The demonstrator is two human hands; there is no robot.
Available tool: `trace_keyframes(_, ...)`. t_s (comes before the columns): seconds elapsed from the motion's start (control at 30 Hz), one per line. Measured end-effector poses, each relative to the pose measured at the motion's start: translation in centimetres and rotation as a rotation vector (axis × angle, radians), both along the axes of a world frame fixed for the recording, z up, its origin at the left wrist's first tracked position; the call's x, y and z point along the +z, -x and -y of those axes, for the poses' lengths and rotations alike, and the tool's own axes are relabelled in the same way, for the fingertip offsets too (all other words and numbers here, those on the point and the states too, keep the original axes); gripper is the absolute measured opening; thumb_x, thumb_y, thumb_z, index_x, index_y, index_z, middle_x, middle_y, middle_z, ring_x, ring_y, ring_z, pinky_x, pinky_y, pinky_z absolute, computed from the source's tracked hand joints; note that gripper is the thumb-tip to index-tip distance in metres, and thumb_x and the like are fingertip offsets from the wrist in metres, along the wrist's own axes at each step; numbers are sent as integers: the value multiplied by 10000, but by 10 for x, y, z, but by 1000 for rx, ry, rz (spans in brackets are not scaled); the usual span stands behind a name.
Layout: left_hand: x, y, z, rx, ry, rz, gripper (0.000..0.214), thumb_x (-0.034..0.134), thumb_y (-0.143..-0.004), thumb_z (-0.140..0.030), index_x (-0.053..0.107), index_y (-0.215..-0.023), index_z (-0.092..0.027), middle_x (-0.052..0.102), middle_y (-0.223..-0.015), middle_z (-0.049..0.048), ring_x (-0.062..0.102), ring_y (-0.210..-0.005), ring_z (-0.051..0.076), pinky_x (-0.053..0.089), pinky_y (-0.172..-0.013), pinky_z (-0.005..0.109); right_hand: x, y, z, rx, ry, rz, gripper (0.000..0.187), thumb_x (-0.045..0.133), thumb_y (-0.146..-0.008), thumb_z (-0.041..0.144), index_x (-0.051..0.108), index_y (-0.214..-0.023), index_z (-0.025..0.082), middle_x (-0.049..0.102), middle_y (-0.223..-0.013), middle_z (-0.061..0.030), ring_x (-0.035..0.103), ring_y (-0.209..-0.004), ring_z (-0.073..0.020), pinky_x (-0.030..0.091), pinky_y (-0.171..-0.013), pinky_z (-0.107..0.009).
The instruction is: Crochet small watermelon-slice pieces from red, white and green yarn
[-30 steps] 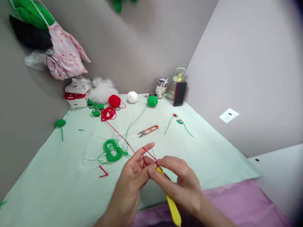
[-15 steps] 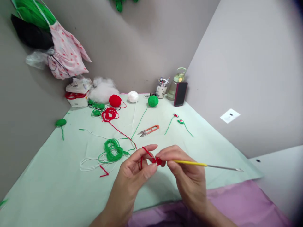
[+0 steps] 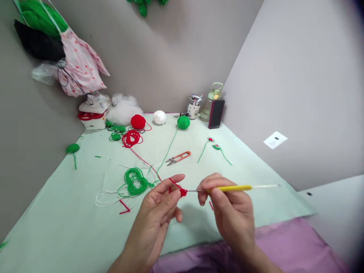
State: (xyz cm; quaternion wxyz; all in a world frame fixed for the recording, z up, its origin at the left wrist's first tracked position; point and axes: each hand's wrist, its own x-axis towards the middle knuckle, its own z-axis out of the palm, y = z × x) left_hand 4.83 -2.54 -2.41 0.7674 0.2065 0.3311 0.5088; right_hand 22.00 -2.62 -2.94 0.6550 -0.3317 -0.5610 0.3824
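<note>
Between its thumb and fingers, my left hand (image 3: 159,206) pinches a small red crochet piece (image 3: 183,192). Red yarn (image 3: 145,162) runs over its raised index finger and back to a loose red coil (image 3: 132,138) on the table. My right hand (image 3: 227,201) grips the yellow handle of a crochet hook (image 3: 234,188). One thin metal end of the hook reaches left to the red piece; the other points out to the right. Whether the tip sits inside a loop is too small to tell.
Thread snips (image 3: 178,158) lie beyond my hands, with a green yarn coil (image 3: 135,181) to the left. Red (image 3: 138,121), white (image 3: 159,117) and green (image 3: 183,122) yarn balls stand behind. A phone (image 3: 216,114) leans on a bottle (image 3: 207,106) at the back right.
My right hand has drawn away to the right with the hook, baring its metal shaft between my hands. The hook now lies closer to level. A short red strand shows beside my right hand.
</note>
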Motion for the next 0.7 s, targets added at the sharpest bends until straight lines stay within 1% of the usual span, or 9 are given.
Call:
trace_keyframes(0.1, 0, -1, 0, 42, -9, -40, 285, 931, -828, -314, 882, -1101, -254, 650, -808, -49, 219, -475, 4, 526, -537, 164, 3, 3, -4, 51, 120, -164, 155, 760, -1004, 354, 855, -950, 244, 720, -835, -22, 647, -618, -101, 547, -580, -227)
trace_keyframes(0.17, -1, -2, 1, 76, -31, -77, 294, 936, -817, -319, 881, -1101, -267, 654, -814, -42, 300, -483, 13, 548, -546, 179, 3, 4, -4, 65, 147, -193, 153, 778, -990, 366, 859, -941, 246, 717, -821, -18, 641, -605, -96, 541, -573, -223)
trace_keyframes(0.27, -2, -3, 2, 100, -80, -131, 333, 958, -780, -311, 881, -1104, -296, 662, -801, -27, 537, -603, 73, 569, -581, 187, -1, 6, -4, 92, 89, -100, 138, 755, -1009, 346, 865, -982, 267, 764, -887, -44, 684, -697, -135, 574, -637, -262)
trace_keyframes(0.37, -5, -5, 3, 55, -111, -140, 364, 957, -783, -284, 874, -1134, -328, 694, -803, -20, 640, -722, 110, 587, -657, 192, -3, 7, -3, 71, 27, 29, 139, 726, -1031, 308, 863, -1035, 288, 812, -958, -59, 722, -830, -170, 602, -722, -286)
trace_keyframes(0.47, -6, -5, 4, 19, -112, -135, 360, 962, -779, -289, 876, -1127, -317, 715, -820, -19, 648, -719, 103, 587, -682, 194, -4, 8, 0, 27, -24, 118, 168, 684, -1054, 270, 850, -1069, 294, 819, -942, -47, 745, -848, -183, 624, -740, -299)
trace_keyframes(0.53, -5, -5, 3, 50, -84, -129, 374, 969, -773, -294, 872, -1134, -302, 714, -817, -22, 644, -698, 92, 572, -664, 180, -6, 7, 4, -27, -104, 250, 202, 674, -1050, 216, 843, -1121, 301, 819, -980, -56, 766, -885, -202, 639, -755, -317)
trace_keyframes(0.6, -4, -6, 2, 60, -43, -85, 400, 969, -779, -283, 861, -1165, -287, 715, -805, -22, 621, -660, 71, 547, -640, 160, -8, 6, 7, -69, -191, 403, 263, 711, -1011, 172, 832, -1191, 321, 822, -1068, -68, 782, -931, -226, 649, -765, -332)
trace_keyframes(0.67, -4, -5, 0, 14, 3, -7, 415, 966, -787, -260, 854, -1187, -257, 703, -786, -28, 525, -559, 27, 515, -592, 142, -9, 2, 7, -95, -241, 490, 325, 718, -992, 141, 820, -1237, 330, 816, -1136, -79, 783, -949, -235, 650, -761, -337)
trace_keyframes(0.7, -3, -5, -2, -15, 25, 32, 410, 969, -782, -251, 858, -1177, -236, 686, -766, -36, 447, -505, 3, 494, -558, 134, -9, 1, 6, -104, -242, 486, 321, 702, -1000, 134, 819, -1233, 321, 816, -1115, -80, 778, -939, -233, 647, -762, -339)
